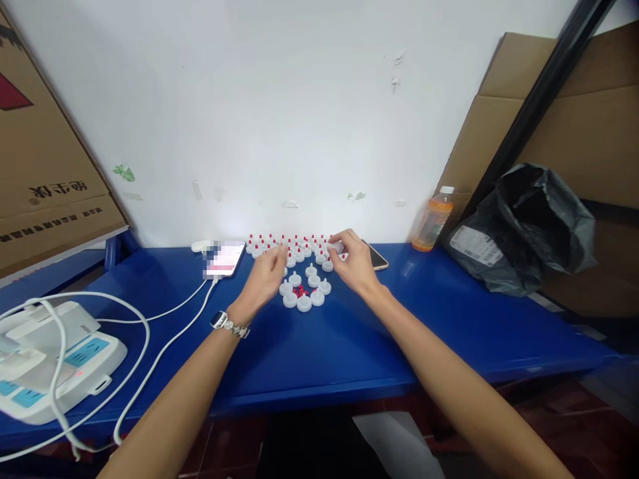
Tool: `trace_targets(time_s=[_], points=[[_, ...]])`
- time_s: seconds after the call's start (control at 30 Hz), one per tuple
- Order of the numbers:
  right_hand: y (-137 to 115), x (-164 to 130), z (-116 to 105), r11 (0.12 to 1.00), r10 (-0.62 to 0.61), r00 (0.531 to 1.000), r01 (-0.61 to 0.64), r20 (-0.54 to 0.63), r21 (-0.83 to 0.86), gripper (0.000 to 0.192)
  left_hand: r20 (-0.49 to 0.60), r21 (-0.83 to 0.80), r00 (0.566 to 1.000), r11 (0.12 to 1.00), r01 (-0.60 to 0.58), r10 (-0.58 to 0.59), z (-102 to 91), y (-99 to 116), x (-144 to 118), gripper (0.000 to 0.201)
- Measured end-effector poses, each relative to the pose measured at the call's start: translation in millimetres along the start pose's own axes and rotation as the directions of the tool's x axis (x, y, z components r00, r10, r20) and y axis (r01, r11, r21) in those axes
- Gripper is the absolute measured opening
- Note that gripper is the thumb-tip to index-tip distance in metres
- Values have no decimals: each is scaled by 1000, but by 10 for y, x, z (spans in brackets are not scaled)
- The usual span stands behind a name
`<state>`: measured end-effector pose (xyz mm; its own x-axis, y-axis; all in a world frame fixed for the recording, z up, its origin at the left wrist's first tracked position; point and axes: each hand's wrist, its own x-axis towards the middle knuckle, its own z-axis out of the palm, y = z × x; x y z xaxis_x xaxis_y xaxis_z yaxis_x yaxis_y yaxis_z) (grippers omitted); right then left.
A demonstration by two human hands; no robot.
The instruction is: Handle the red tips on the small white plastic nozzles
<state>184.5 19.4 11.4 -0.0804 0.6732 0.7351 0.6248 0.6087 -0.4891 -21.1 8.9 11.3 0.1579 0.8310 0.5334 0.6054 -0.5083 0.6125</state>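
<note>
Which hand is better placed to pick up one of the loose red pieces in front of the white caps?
Left, probably. The left hand hovers just beside the small red plastic pieces, while the right hand sits farther back, pinching a white plastic cap.

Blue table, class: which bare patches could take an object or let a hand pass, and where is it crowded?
The blue table is bare along its near edge between the forearms, and between the right hand and the orange bottle. It is crowded around the white caps by the left hand, and at the power strip with its cables.
</note>
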Motion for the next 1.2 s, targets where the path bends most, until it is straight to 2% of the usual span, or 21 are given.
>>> trace_targets(time_s=[0.07, 0.13, 0.23, 0.3, 0.37, 0.43, 0.6, 0.73, 0.9, 1.03, 1.1, 1.2], points=[[50, 5, 21, 998, 53, 999, -53, 9, 38, 13, 184, 122, 971, 976, -179, 155, 24, -32, -10, 46], [66, 2, 73, 995, 63, 997, -65, 34, 70, 12, 292, 216, 932, 935, -283, 214, 74, -49, -23, 41], [74, 14, 162, 996, 74, 997, -76, 30, 52, 11, 333, 245, 920, 923, -297, 207, 103, -74, -33, 38], [88, 50, 227, 991, 117, 990, -122, 82, 57, 12, 344, 210, 918, 937, -278, 196, 66, -104, -23, 42], [107, 110, 307, 985, 131, 974, -148, 183, 86, 12, 321, 194, 931, 950, -244, 173, -1, -152, 3, 45], [122, 177, 401, 991, 101, 957, -122, 272, 62, 11, 265, 219, 954, 954, -203, 141, -75, -223, 39, 44], [131, 263, 603, 983, 82, 907, -6, 412, -181, 10, 148, 330, 987, 937, -112, 66, -183, -451, 98, 37], [135, 248, 639, 961, 96, 870, 44, 483, -272, 11, 84, 381, 995, 920, -88, 61, -159, -526, 82, 25], [106, 253, 593, 966, 113, 905, -3, 411, -259, 19, 93, 487, 996, 871, -58, 14, -52, -478, 93, 29], [87, 221, 563, 977, 99, 933, -25, 345, -211, 19, 132, 507, 991, 860, -59, -10, 5, -479, 158, 20], [80, 188, 534, 985, 78, 949, -26, 305, -171, 18, 119, 440, 993, 895, -71, 21, 0, -470, 188, 16], [36, 131, 450, 998, -24, 970, 38, 243, -54, 18, 30, 198, 996, 977, -83, 78, -20, -394, 201, 16]])
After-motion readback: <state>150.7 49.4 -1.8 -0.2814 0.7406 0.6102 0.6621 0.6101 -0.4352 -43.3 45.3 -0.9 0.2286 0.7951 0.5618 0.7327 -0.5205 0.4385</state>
